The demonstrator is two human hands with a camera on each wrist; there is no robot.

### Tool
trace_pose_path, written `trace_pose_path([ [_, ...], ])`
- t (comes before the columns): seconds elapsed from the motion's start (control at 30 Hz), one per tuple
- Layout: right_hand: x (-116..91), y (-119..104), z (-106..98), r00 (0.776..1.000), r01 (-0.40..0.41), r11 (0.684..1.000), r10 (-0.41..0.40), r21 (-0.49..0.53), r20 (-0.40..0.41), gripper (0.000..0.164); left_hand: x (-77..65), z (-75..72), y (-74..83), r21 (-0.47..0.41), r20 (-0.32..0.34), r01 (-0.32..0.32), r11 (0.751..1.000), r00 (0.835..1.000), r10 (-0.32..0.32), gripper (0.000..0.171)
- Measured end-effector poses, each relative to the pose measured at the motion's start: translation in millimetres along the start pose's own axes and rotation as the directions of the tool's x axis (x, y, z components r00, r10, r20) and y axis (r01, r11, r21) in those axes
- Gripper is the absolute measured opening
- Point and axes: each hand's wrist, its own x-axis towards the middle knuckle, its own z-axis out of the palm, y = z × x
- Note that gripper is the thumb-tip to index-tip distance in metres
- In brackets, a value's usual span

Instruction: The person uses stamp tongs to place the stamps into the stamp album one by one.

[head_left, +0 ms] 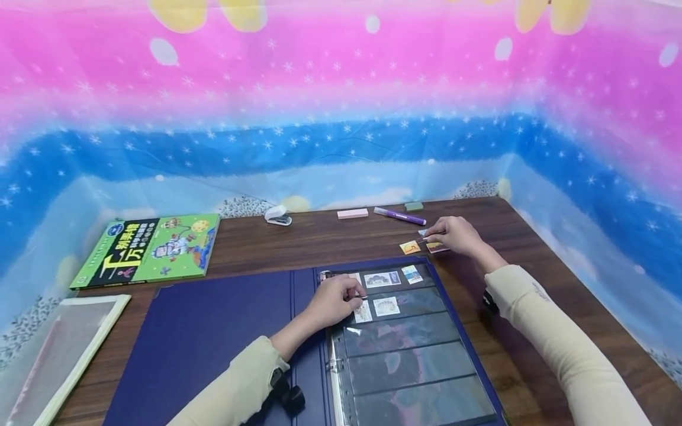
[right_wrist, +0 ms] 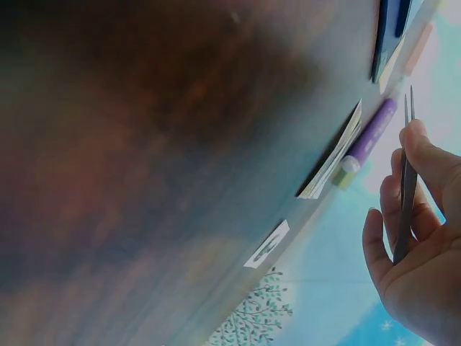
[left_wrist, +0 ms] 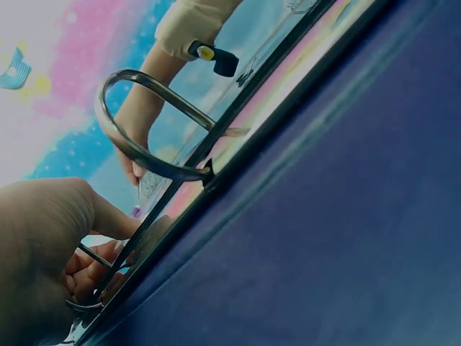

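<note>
My right hand (head_left: pixel 457 235) holds metal tweezers (right_wrist: pixel 408 180) between thumb and fingers, the slim tips slightly apart in the right wrist view. They reach over a few loose stamps on the table, among them an orange stamp (head_left: pixel 409 247). A dark blue stamp album (head_left: pixel 224 331) lies spread out, with a black pocket page (head_left: pixel 410 349) on its right side. Several stamps sit in the top two rows, including a pale stamp (head_left: pixel 386 306). My left hand (head_left: pixel 333 302) rests on the page's upper left, fingers loosely bent by a stamp (head_left: pixel 363 312), beside the metal rings (left_wrist: pixel 155 90).
Behind the album are a purple marker (head_left: pixel 399 215), a pink block (head_left: pixel 352 213), a green block (head_left: pixel 413 206) and a small white stapler (head_left: pixel 278 215). A green book (head_left: pixel 181 248) and a clear zip pouch (head_left: pixel 69 355) lie on the left. A patterned curtain (head_left: pixel 341 142) surrounds the table.
</note>
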Motion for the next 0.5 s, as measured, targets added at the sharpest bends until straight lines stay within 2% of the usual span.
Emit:
trace_pose_path([
  [0.13, 8, 3, 3, 0.999, -0.020, 1.000, 0.020, -0.001, 0.025, 0.018, -1.2, 1.7, -1.1, 0.005, 0.000, -0.002, 1.000, 1.000, 0.002, 0.007],
  [0.37, 18, 5, 5, 0.994, -0.007, 1.000, 0.004, 0.020, 0.106, 0.018, -1.2, 2.3, -2.3, 0.006, 0.002, 0.004, 1.000, 1.000, -0.004, 0.007],
  [0.5, 22, 5, 6, 0.992, -0.017, 0.999, 0.013, 0.035, 0.124, 0.017, -0.2, 1.6, -2.6, 0.018, -0.007, 0.002, 1.000, 1.000, -0.002, 0.008],
])
